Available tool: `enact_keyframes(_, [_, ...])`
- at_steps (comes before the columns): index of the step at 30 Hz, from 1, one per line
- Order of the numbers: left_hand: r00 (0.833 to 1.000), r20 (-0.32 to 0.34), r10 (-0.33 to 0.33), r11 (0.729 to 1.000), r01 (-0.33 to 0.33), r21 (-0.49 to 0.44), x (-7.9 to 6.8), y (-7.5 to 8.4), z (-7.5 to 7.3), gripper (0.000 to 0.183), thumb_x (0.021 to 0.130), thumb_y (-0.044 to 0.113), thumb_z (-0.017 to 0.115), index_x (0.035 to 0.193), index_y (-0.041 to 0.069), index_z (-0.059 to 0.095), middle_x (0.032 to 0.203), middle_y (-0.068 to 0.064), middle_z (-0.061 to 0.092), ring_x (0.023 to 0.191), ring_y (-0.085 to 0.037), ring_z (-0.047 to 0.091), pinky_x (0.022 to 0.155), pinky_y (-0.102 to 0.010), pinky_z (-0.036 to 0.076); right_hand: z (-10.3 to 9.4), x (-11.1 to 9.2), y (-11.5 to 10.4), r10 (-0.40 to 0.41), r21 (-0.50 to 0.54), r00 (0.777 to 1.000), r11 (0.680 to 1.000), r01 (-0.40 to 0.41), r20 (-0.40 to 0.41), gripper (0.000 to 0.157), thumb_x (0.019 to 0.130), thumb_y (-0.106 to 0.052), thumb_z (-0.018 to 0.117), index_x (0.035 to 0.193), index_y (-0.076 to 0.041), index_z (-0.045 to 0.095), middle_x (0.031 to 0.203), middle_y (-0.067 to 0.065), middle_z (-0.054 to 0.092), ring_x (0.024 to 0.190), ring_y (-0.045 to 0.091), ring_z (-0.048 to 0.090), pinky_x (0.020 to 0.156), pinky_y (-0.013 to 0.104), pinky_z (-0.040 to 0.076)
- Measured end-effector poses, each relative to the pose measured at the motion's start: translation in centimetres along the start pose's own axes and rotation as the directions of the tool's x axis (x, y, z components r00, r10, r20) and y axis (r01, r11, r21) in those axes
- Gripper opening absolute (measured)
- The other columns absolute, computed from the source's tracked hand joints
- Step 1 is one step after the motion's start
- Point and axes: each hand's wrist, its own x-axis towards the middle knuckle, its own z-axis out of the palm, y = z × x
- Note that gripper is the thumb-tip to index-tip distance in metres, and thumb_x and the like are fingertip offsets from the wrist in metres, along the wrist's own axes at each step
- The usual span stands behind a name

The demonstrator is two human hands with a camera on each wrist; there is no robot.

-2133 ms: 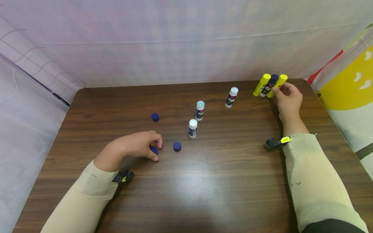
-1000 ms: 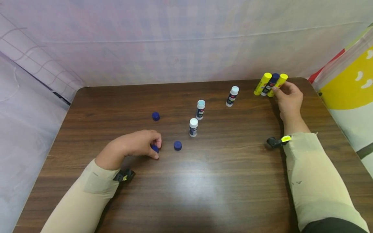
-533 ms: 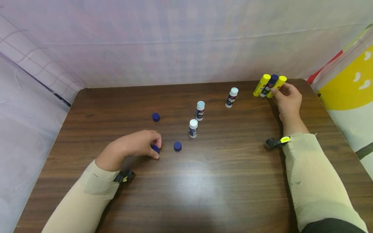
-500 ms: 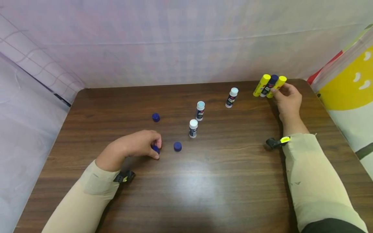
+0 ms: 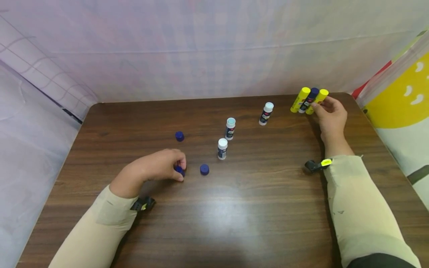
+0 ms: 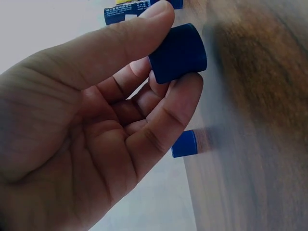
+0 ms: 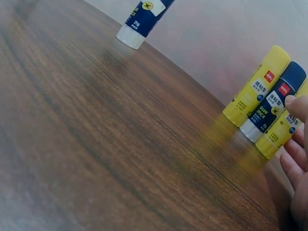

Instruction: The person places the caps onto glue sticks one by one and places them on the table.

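In the head view, my left hand pinches a dark blue cap between thumb and fingers, low over the table. Two more blue caps lie nearby, one further back and one to the right. My right hand holds a yellow glue stick upright at the back right. Beside that stick stand a navy glue stick and another yellow glue stick, side by side in a row. The right fingers behind the held stick are partly hidden.
Three uncapped glue sticks stand upright on the brown wooden table: a front one, a middle one and a rear one. A pale cloth hangs behind the table's back edge.
The head view has tilted slightly. The left hand and its pinched cap have shifted very little; the right hand keeps its hold, and the standing glue sticks and loose caps stay put.
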Motion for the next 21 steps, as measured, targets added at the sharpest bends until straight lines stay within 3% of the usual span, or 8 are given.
enact_keyframes(21, [0.991,-0.117,0.056,0.998,-0.057,-0.006,0.06,0.24,-0.25,0.018,0.092,0.017,0.081,0.101,0.012,0.066,0.104,-0.003,0.061,0.088,-0.016,0.055,0.080,-0.035,0.051,0.15,-0.61,-0.04,-0.048,0.002,0.995,0.999,0.049,-0.090,0.039,0.090,-0.014,0.082,0.127,-0.013,0.070,0.106,-0.009,0.069,0.097,0.004,0.060,0.085,0.016,0.050])
